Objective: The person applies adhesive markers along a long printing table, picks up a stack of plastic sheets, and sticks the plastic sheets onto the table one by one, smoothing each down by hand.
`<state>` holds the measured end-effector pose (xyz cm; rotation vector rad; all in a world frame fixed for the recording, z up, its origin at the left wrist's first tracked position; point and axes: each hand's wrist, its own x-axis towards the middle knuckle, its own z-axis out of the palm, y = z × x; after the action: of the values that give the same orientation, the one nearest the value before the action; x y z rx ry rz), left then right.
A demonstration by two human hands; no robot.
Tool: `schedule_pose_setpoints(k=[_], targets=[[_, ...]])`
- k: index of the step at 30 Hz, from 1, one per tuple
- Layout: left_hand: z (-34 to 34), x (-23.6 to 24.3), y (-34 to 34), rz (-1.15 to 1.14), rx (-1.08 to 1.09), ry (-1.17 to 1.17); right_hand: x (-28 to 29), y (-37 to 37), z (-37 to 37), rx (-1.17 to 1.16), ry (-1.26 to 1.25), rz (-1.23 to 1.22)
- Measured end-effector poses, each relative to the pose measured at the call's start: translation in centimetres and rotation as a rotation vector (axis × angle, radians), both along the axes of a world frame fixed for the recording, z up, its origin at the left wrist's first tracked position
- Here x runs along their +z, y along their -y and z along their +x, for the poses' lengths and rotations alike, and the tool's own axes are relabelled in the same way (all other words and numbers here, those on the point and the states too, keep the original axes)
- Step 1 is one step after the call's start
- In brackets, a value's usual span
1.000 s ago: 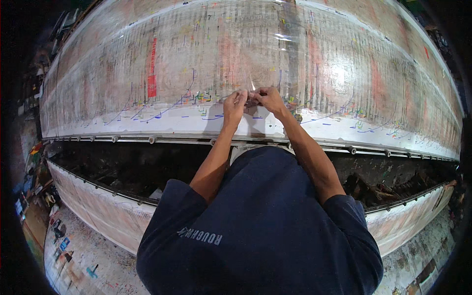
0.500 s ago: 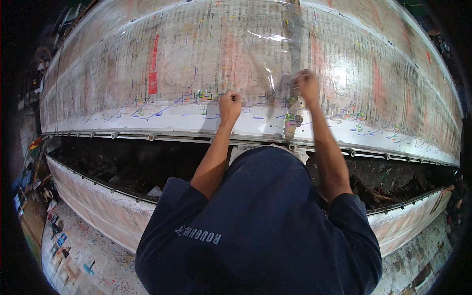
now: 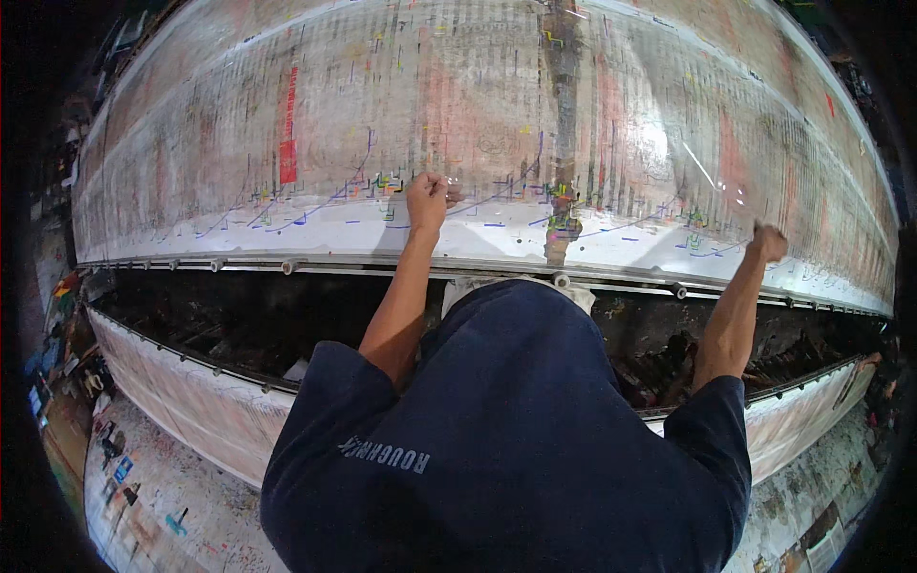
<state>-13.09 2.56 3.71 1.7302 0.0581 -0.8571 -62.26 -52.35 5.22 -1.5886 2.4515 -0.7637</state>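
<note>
- Large pale board spread wide and curved across the upper view, covered with fine vertical ruling and faded pink bands.
- Red upright rectangular label on the board's left part, well left of the left hand.
- Small blue, green and yellow marks in a loose line along the board's lower part.
- Left hand closed on the board near its middle, pinching the end of a thin clear strip.
- Right hand fisted near the board's right lower edge, gripping the strip's other end; strip barely visible, stretched flat between both.
- Metal rail with knobs along the board's lower edge, dark gap beneath.
- Below the board, paint-spattered floor.
</note>
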Motion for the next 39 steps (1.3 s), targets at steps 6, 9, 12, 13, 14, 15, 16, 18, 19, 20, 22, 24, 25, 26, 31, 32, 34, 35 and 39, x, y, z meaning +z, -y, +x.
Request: schedule_pose_setpoints(k=[6,9,12,13,14,15,16,18,19,20,22,24,25,26,31,32,34,35,39], targets=[[1.5,-2.0,-0.9,-0.025,-0.047,0.164,0.7,-3.8,-9.1,-0.002,-0.755,0.687],[1.6,-0.1,-1.0,0.011,-0.017,0.222,-1.1,-7.5,-6.3,0.105,-0.609,0.502],[2.7,1.9,0.1,0.109,-0.263,0.317,-3.6,-12.1,-3.8,0.298,-0.535,0.052],[2.6,2.7,1.2,0.089,-0.286,0.311,-5.3,-12.8,-3.0,0.402,-0.614,-0.2],[2.5,3.6,1.0,0.117,-0.333,0.47,-5.7,-13.5,1.5,0.7,-0.544,0.001],[2.4,4.6,0.0,0.167,-0.369,0.63,-4.1,-18.0,10.5,0.848,0.012,-0.136],[2.2,6.2,0.7,0.155,-0.388,0.629,-3.0,-19.7,15.7,1.003,0.069,-0.107],[1.6,9.5,1.0,0.21,-0.49,1.025,1.9,-25.3,27.5,1.273,0.321,0.03],[1.5,10.8,0.6,0.215,-0.488,1.025,5.4,-28.4,32.7,1.461,0.324,-0.054],[1.7,12.0,0.0,0.194,-0.588,1.063,8.4,-30.4,37.1,1.547,0.264,0.095],[2.5,14.2,-0.8,0.159,-0.703,1.102,10.3,-31.2,43.0,1.836,0.042,-0.25],[4.1,16.7,-2.6,0.18,-0.812,1.233,10.7,-31.1,47.1,1.915,-0.08,-0.351],[5.4,17.9,-3.5,0.173,-0.799,1.276,10.5,-30.7,48.7,1.974,-0.165,-0.3],[7.2,19.0,-4.5,0.169,-0.791,1.32,10.5,-30.2,49.8,2.027,-0.247,-0.249],[17.9,21.4,-10.1,0.549,-0.532,1.628,10.6,-28.3,50.7,1.93,-0.33,0.35],[20.7,21.5,-10.3,0.609,-0.48,1.649,9.6,-28.1,49.7,1.881,-0.17,0.361],[25.7,21.6,-9.5,0.722,-0.264,1.789,8.2,-28.3,47.7,1.869,0.042,0.358],[26.9,22.7,-6.1,0.743,-0.262,1.747,7.7,-28.2,46.5,1.809,0.249,0.353],[29.4,22.7,10.5,-0.18,-0.062,1.562,7.8,-28.8,42.6,1.449,0.546,0.553]])
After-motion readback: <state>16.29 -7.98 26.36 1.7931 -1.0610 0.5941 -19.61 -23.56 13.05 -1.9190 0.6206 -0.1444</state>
